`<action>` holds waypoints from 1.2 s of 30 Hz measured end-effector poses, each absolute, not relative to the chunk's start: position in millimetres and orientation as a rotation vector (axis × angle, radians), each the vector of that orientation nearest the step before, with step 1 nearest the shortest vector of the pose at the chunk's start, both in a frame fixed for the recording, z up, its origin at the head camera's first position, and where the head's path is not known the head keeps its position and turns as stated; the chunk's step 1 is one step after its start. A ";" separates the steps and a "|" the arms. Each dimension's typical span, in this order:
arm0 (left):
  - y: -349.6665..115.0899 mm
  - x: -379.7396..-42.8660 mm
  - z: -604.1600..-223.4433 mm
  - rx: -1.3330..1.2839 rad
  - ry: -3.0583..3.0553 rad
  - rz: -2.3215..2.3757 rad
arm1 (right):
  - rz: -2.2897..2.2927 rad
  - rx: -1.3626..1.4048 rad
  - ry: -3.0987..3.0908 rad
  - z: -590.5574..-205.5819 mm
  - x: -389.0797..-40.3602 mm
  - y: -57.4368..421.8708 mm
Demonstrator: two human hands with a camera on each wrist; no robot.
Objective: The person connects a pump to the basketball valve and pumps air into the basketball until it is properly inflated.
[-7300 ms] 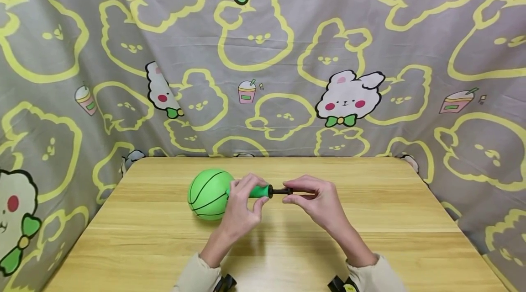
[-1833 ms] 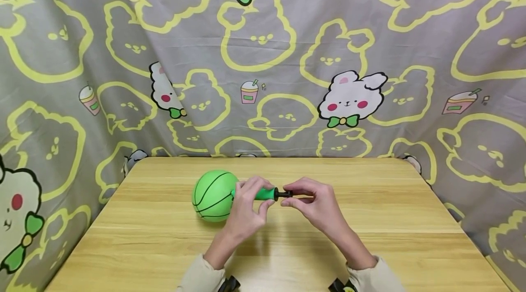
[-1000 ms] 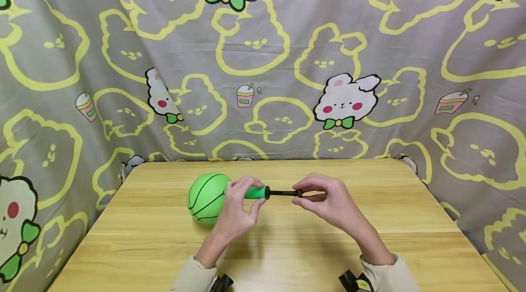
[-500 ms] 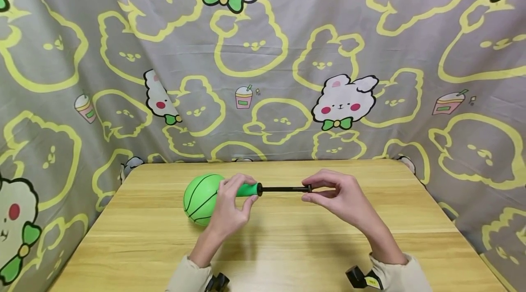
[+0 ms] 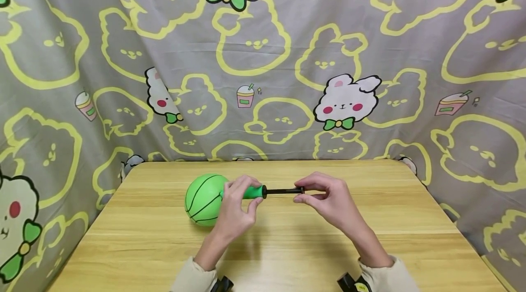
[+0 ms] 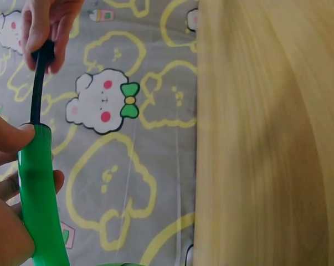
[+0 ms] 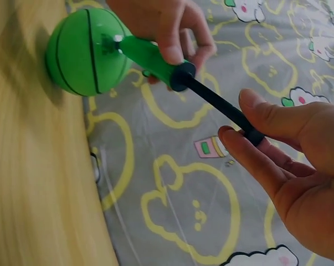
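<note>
A green ball (image 5: 203, 200) with black basketball lines sits on the left part of the table. Joined to its right side is a small hand pump with a green barrel (image 6: 39, 188); the right wrist view shows the pump's tip meeting the ball (image 7: 83, 52). My left hand (image 5: 235, 209) grips the barrel, fingers above and thumb below. Out of the barrel's black end cap sticks a black plunger rod (image 7: 216, 102), partly drawn out. My right hand (image 5: 328, 198) pinches the knob at the rod's end between thumb and fingers. The left hand hides part of the barrel and ball.
The wooden table (image 5: 287, 246) carries the ball. A grey curtain (image 5: 263, 63) printed with yellow outlines and white rabbits hangs behind and at both sides. Each wrist wears a black camera (image 5: 348, 282) by a light sleeve cuff (image 5: 388, 278).
The rod was nearly pushed in 1.8 s ago, then drawn far out by half a second ago. Since then the right hand has moved left, and the rod shows shorter. The left hand keeps its grip.
</note>
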State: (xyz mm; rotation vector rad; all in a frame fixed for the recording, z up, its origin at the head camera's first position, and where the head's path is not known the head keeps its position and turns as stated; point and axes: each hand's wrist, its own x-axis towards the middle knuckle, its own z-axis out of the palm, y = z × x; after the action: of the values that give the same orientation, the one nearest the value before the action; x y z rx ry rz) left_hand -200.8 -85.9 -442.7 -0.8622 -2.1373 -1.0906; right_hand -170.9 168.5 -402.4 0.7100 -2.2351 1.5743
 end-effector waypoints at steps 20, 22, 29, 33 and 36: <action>-72.2 -190.1 -445.3 -0.919 -2.186 -1.113 | 1.564 0.724 -2.182 -422.6 -170.9 135.5; -70.8 -190.2 -445.9 -0.936 -2.188 -1.108 | 1.548 0.727 -2.192 -423.9 -170.1 133.1; -70.8 -193.4 -446.9 -0.965 -2.193 -1.105 | 1.562 0.737 -2.239 -420.4 -170.3 137.1; -73.3 -195.1 -447.0 -0.966 -2.182 -1.115 | 1.562 0.768 -2.278 -412.9 -169.8 143.8; -76.6 -196.1 -446.1 -0.952 -2.169 -1.142 | 1.556 0.780 -2.291 -406.6 -169.6 150.3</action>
State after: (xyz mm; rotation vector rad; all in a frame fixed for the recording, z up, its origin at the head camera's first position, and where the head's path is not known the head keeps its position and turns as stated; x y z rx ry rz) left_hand -196.1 -76.6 -446.1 -0.9520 -2.1685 -1.1420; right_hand -169.6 150.3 -406.6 0.7795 -2.2912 1.5560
